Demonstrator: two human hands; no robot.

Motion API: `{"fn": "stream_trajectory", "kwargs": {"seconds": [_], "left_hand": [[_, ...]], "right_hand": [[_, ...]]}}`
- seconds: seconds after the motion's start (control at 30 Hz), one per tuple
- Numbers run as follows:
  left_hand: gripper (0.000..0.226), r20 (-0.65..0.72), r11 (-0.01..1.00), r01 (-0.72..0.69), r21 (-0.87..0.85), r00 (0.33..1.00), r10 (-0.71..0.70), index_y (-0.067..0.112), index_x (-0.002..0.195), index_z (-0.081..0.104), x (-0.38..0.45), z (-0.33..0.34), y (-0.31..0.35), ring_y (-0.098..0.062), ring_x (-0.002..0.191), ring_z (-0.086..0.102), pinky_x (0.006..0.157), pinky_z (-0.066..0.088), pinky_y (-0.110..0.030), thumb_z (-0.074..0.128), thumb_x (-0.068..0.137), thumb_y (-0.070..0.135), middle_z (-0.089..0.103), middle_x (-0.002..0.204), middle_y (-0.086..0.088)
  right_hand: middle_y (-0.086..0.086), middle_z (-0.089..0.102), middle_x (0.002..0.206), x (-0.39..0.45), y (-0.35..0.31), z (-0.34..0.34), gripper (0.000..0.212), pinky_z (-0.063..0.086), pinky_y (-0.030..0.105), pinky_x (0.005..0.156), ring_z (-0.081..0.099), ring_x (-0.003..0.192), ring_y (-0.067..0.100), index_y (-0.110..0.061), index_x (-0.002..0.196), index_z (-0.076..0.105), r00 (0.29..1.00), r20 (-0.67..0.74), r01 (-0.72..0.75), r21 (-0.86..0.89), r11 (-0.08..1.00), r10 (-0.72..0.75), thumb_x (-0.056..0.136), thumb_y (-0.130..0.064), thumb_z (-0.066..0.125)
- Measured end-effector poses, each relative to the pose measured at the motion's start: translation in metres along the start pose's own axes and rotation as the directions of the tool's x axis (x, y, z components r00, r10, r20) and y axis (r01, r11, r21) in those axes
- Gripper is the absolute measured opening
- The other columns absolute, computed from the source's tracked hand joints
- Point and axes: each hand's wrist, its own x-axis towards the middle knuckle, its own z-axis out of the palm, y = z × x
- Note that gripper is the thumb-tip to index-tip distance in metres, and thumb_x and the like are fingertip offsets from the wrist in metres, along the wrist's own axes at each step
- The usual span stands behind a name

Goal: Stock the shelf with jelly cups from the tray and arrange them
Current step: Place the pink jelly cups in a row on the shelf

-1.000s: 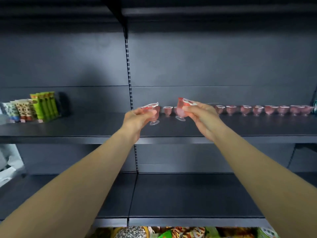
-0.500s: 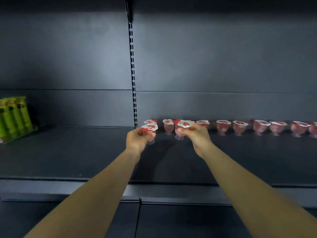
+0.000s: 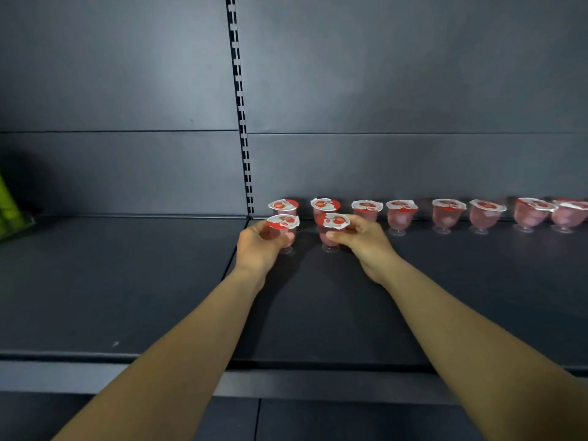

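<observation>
Both hands reach to the back of the dark grey metal shelf [image 3: 159, 281], each with 1 small clear plastic jelly cup with pink filling and a red-and-white foil lid. The left hand [image 3: 257, 246] has its fingers [image 3: 280, 240] wrapped around the bowl of the left cup [image 3: 282, 229]; the right hand [image 3: 366, 240] pinches the right cup [image 3: 332, 232] with thumb and fingers at the bowl, just under the lid rim. Both cups sit upright, their narrow clear feet at or just above the shelf surface; contact cannot be told.

They stand directly in front of the back row of matching cups [image 3: 445, 214], which runs rightward along the rear panel, starting a second row.

Judging by size, these cups are light, and the thin plastic wall would probably flex under a hard squeeze. The small foot makes them tippy, and the foil lid looks easily dented or peeled. Holding the bowl sides lightly, clear of the lid edge, seems the safest grip.
</observation>
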Motion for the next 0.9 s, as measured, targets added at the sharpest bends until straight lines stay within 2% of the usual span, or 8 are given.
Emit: {"fn": "stream_trajectory", "kwargs": {"seconds": [0.23,0.4,0.53,0.6,0.67,0.73,0.8,0.9], "left_hand": [[0.029,-0.005,0.993,0.019,0.118,1.0,-0.019,0.008,0.109,0.066,-0.003,0.0,0.003,-0.006,0.073,0.059,0.067,0.044,-0.013,0.071,0.081,0.008,0.066,0.091,0.0],[0.025,0.177,0.844,-0.002,0.536,0.978,-0.11,0.011,0.101,0.069,-0.017,-0.016,0.038,-0.018,0.094,0.06,0.08,0.044,-0.024,0.071,0.082,0.027,0.067,0.101,-0.003],[0.026,0.269,0.511,-0.129,0.85,0.94,-0.211,0.016,0.069,0.05,-0.048,-0.022,0.089,-0.02,0.083,0.046,0.058,0.034,-0.021,0.06,0.089,0.029,0.052,0.084,-0.004],[0.026,0.244,0.375,-0.145,0.916,0.942,-0.232,0.012,0.091,0.058,-0.067,-0.024,0.111,-0.02,0.088,0.049,0.068,0.039,-0.023,0.065,0.085,0.037,0.054,0.097,-0.004],[0.052,0.243,0.265,-0.178,0.948,0.941,-0.235,0.007,0.117,0.056,-0.086,-0.021,0.125,-0.024,0.101,0.053,0.082,0.044,-0.029,0.07,0.08,0.041,0.056,0.114,-0.004],[0.051,0.265,0.224,-0.219,0.95,0.943,-0.201,0.006,0.117,0.055,-0.114,-0.015,0.139,-0.024,0.098,0.052,0.08,0.044,-0.029,0.068,0.081,0.039,0.055,0.11,-0.004],[0.037,0.317,0.225,-0.276,0.934,0.933,-0.171,0.009,0.098,0.059,-0.149,-0.004,0.152,-0.024,0.089,0.054,0.068,0.042,-0.028,0.066,0.081,0.041,0.06,0.098,-0.007],[0.038,0.386,0.194,-0.358,0.913,0.913,-0.129,0.01,0.086,0.063,-0.202,0.014,0.162,-0.027,0.087,0.066,0.083,0.051,-0.032,0.068,0.075,0.046,0.072,0.089,-0.011]], "right_hand": [[0.005,0.069,0.11,-0.007,-0.006,0.002,0.032,0.048,0.033,0.097,0.064,0.102,0.016,-0.013,0.109,0.063,1.0,0.008,-0.01,-0.013,1.0,0.01,0.081,0.001,0.069],[0.008,0.057,0.13,-0.023,-0.029,-0.026,0.053,0.042,0.023,0.095,0.055,0.115,0.017,-0.006,0.131,0.051,0.999,0.038,0.026,-0.259,0.966,-0.017,0.083,-0.005,0.071],[0.002,0.054,0.133,-0.05,-0.07,-0.073,0.056,0.039,0.026,0.089,0.053,0.114,0.017,-0.016,0.134,0.047,0.988,0.12,0.151,-0.7,0.698,-0.094,0.084,-0.026,0.07],[0.003,0.048,0.139,-0.069,-0.09,-0.095,0.062,0.037,0.028,0.091,0.048,0.122,0.021,-0.016,0.138,0.042,0.984,0.16,0.174,-0.824,0.54,-0.073,0.085,-0.034,0.068],[0.005,0.043,0.143,-0.091,-0.107,-0.115,0.067,0.035,0.029,0.093,0.044,0.127,0.025,-0.014,0.141,0.038,0.982,0.188,0.184,-0.882,0.434,-0.032,0.085,-0.038,0.067],[0.006,0.045,0.14,-0.116,-0.122,-0.131,0.066,0.035,0.029,0.091,0.045,0.123,0.026,-0.013,0.139,0.039,0.977,0.215,0.202,-0.916,0.346,-0.001,0.085,-0.038,0.067],[0.007,0.048,0.134,-0.148,-0.135,-0.148,0.059,0.038,0.03,0.088,0.048,0.112,0.024,-0.011,0.133,0.043,0.971,0.237,0.22,-0.933,0.285,0.025,0.085,-0.037,0.067],[0.009,0.053,0.127,-0.202,-0.148,-0.172,0.05,0.035,0.028,0.079,0.048,0.101,0.023,-0.008,0.123,0.048,0.969,0.247,0.237,-0.951,0.197,0.026,0.086,-0.037,0.066]]}}
